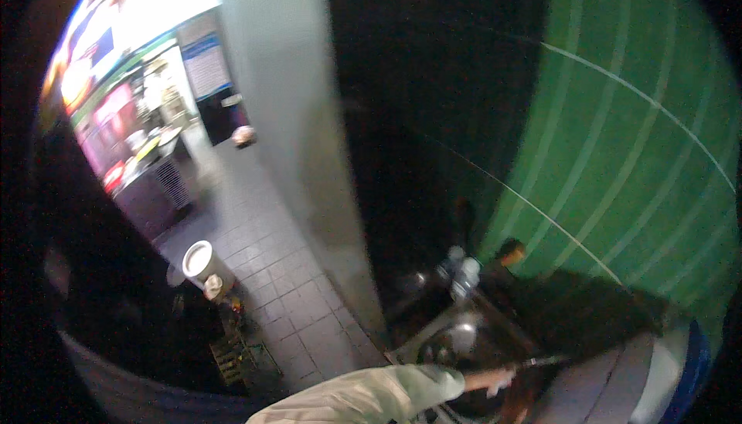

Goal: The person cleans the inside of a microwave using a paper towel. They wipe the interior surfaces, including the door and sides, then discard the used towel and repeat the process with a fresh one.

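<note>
My left arm, in a pale sleeve [359, 392], reaches from the bottom edge toward the right. At its end my left hand [493, 379] is small and blurred over a dark work surface. A thin grey rod-like object [542, 360] extends from beside the fingers; whether they grip it is unclear. Something whitish shows at the hand's lower side. Just beyond the hand is a dark round vessel [443, 346] with a bright reflection. My right hand cannot be made out; a reddish-brown patch at the bottom edge is too blurred to name.
A person [507, 256] is beyond the work surface, near clear bottle-like containers [464, 279]. A grey pillar [290, 88] separates this dark area from a tiled walkway [278, 296]. On the left stand a white bucket [200, 259], a crate [229, 360] and a counter [153, 192]. Striped green sheeting [626, 134] hangs right.
</note>
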`<action>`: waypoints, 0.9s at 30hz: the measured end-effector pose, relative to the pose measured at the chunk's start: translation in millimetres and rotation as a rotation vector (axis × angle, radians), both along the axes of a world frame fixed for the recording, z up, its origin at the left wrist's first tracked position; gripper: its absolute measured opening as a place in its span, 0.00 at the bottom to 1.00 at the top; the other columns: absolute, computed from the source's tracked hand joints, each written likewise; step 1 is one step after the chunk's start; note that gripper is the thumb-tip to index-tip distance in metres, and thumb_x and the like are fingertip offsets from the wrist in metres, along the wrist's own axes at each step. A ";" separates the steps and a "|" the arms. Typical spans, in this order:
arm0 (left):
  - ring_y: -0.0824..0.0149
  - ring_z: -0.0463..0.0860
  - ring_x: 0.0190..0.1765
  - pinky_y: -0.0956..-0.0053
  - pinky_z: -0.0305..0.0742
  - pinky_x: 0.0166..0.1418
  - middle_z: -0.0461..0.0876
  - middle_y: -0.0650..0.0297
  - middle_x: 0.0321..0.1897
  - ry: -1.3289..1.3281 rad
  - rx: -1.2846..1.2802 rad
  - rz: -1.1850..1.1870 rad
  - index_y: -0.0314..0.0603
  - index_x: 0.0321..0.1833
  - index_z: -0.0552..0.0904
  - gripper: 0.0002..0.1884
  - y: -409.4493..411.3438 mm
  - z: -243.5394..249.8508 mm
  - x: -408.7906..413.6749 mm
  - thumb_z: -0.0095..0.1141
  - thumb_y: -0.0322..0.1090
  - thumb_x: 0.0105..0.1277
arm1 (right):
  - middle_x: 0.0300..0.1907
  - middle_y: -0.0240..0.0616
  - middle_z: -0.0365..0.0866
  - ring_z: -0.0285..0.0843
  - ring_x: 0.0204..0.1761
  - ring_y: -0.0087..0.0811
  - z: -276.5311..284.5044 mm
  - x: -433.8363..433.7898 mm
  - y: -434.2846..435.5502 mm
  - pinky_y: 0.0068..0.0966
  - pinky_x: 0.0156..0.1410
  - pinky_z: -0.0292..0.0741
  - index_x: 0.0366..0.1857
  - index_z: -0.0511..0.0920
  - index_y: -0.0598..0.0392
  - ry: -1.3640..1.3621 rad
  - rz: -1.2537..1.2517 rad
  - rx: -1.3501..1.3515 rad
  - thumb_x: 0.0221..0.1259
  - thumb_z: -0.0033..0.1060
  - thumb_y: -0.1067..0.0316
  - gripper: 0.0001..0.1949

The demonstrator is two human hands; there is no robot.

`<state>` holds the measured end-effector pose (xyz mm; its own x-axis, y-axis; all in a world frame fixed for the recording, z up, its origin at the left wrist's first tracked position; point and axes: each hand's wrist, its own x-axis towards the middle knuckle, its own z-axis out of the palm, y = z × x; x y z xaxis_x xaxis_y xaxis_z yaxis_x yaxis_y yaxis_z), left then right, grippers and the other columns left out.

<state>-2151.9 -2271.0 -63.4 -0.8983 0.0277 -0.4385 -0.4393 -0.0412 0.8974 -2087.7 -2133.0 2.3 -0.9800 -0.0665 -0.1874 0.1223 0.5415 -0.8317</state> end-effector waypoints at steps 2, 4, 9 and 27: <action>0.58 0.74 0.50 0.62 0.71 0.53 0.74 0.59 0.49 0.005 -0.063 -0.002 0.47 0.55 0.72 0.19 5.2 0.8 0.3 0.44 0.50 0.71 | 0.60 0.39 0.73 0.72 0.59 0.34 13.3 -4.8 -15.3 0.30 0.63 0.69 0.63 0.67 0.55 -0.040 -0.060 -0.133 0.67 0.42 0.66 0.20; 0.57 0.73 0.51 0.61 0.70 0.55 0.73 0.57 0.51 0.000 -0.107 0.028 0.47 0.57 0.70 0.20 -0.4 -1.2 2.8 0.45 0.50 0.70 | 0.59 0.39 0.73 0.72 0.58 0.34 17.6 -8.8 -31.7 0.31 0.63 0.70 0.62 0.68 0.54 -0.072 -0.043 -0.195 0.68 0.42 0.65 0.20; 0.53 0.72 0.55 0.60 0.68 0.58 0.70 0.54 0.55 0.026 -0.219 0.007 0.47 0.61 0.67 0.23 -1.3 -1.4 -3.3 0.46 0.51 0.69 | 0.58 0.38 0.74 0.72 0.57 0.35 24.3 -15.3 -38.8 0.32 0.62 0.70 0.60 0.69 0.53 -0.121 -0.086 -0.367 0.69 0.42 0.63 0.18; 0.46 0.64 0.68 0.59 0.64 0.68 0.62 0.44 0.68 0.175 -0.630 -0.282 0.45 0.73 0.57 0.31 -36.7 9.7 20.6 0.48 0.43 0.68 | 0.52 0.35 0.77 0.74 0.53 0.36 -68.6 -33.5 -88.7 0.35 0.60 0.71 0.55 0.73 0.48 -0.434 -0.314 -1.752 0.72 0.42 0.55 0.15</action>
